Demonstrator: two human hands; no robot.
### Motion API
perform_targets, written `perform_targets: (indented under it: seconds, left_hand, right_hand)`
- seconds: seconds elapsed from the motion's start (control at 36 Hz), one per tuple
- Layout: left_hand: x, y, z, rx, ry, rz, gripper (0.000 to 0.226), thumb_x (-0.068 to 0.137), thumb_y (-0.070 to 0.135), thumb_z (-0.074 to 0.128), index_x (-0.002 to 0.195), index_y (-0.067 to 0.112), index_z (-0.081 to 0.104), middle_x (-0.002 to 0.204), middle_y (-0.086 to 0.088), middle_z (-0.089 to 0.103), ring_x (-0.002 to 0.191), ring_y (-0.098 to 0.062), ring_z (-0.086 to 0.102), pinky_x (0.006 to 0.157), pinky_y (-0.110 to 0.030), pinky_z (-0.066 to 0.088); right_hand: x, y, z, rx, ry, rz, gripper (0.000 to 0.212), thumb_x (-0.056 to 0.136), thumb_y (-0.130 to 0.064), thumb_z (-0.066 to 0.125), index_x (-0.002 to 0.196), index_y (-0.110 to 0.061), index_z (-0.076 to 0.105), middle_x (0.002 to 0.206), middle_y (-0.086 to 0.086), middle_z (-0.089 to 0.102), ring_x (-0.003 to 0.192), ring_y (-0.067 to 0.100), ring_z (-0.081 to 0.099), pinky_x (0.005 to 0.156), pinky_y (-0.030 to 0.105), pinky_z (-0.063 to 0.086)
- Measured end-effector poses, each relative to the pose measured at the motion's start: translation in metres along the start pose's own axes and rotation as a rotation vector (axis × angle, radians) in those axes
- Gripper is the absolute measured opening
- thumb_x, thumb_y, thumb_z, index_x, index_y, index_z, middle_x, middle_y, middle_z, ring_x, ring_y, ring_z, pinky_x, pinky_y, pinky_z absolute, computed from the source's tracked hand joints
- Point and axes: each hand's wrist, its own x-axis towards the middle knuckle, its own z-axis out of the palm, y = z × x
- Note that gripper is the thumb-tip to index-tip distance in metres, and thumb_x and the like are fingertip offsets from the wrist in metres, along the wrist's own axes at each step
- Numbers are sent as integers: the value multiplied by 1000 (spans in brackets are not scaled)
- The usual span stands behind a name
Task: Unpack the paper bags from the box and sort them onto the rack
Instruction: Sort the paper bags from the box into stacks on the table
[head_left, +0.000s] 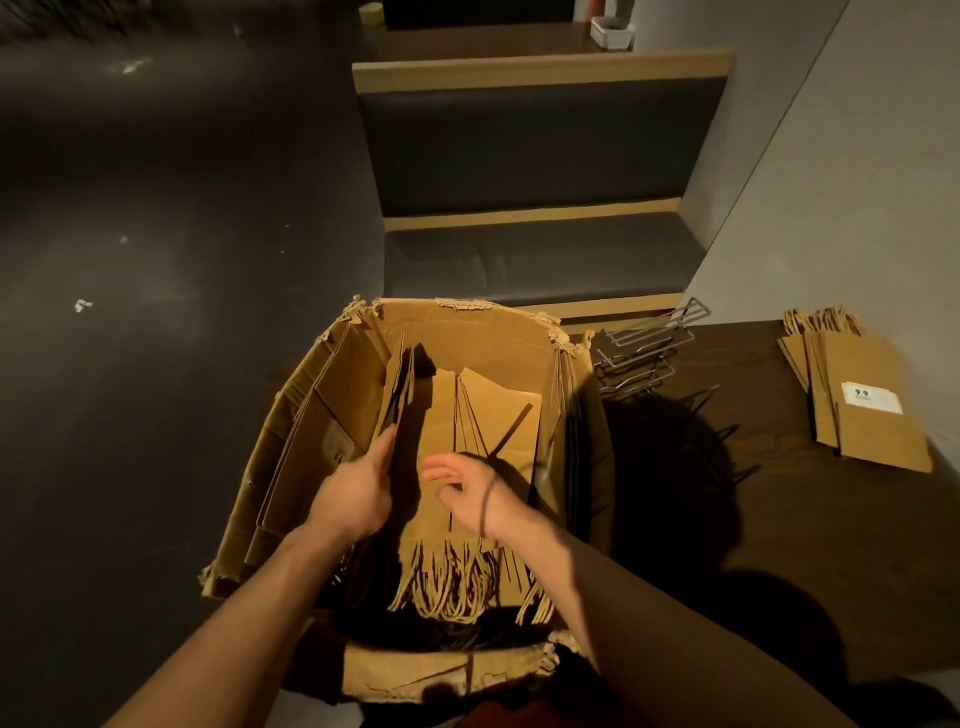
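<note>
Inside the box (311, 441), left hand (358, 493) grips upright bags (397, 395); right hand (467, 493) hovers slack over flat bags (441, 519).

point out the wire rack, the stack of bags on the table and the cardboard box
wire rack (640, 349): head view, on a wire loop near its middle
stack of bags (868, 400): head view, on the top bag's flat face
cardboard box (457, 325): head view, on its far inner wall
</note>
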Motion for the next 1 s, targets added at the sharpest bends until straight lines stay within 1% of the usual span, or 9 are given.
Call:
perform_targets:
  seconds: [0.11,0.28,0.36,0.5,0.58,0.67,0.78,0.89,1.0]
  left_hand:
    - [-14,-6,-26,-180,121,8,94,91,-2,52,152,46,-2,113,-4,60,59,-11,62,45,-19,49]
    - [-40,9,-53,-814,120,42,81,94,7,58,153,40,13,137,14,45,120,-13,53,105,-42,43]
    - [-51,20,-46,-1021,-56,-27,45,92,3,56,131,24,50,116,0,71,99,-13,70,86,-34,53]
    - [-48,41,-29,-1321,-188,-97,32,96,10,53,127,17,56,114,-10,72,102,-26,69,84,-40,55]
    - [-42,52,-24,-1460,-286,-128,37,92,6,53,128,15,56,118,-17,69,94,-30,71,70,-40,61]
    - [-34,66,-23,-1496,-442,-147,50,83,11,61,132,15,54,125,-22,64,97,-36,68,69,-47,61]
    - [-25,95,-19,-1441,-520,-158,60,82,13,63,139,16,46,129,-23,61,100,-40,63,73,-50,56]
    - [-21,137,-12,-1340,-568,-139,62,79,15,67,138,12,44,106,-22,69,82,-37,69,65,-47,58]
    - [-26,190,-2,-1365,-678,-115,43,85,22,60,125,7,55,97,-21,71,75,-34,71,62,-42,60]
  right_hand:
    - [3,-3,-5,33,13,91,45,98,-18,51,142,-22,43,140,-2,51,126,14,49,105,31,43]
    - [5,-26,-15,534,58,203,71,93,-45,57,152,-24,23,151,6,40,135,27,42,110,41,38]
    - [0,-30,-22,574,94,130,67,96,-29,57,151,-15,22,150,4,38,131,18,41,101,29,36]
    - [-18,-38,-39,667,238,49,62,97,-14,56,150,-8,25,150,9,38,107,7,44,63,2,42]
    - [-14,-21,-60,691,205,97,72,95,-30,58,153,-18,17,158,9,25,138,23,33,105,31,36]
    - [-28,-17,-88,561,363,15,62,93,-47,52,149,-30,29,153,7,35,134,27,41,108,46,37]
    - [-60,0,-132,297,548,-215,54,98,-24,40,150,-28,27,139,-1,43,115,11,51,81,31,50]
    - [-80,28,-169,-284,593,-421,58,86,-27,65,140,-24,44,153,-1,18,143,19,22,111,36,34]
    - [-89,49,-197,-516,756,-464,36,78,-33,74,104,-10,66,115,10,62,109,26,55,93,50,46]
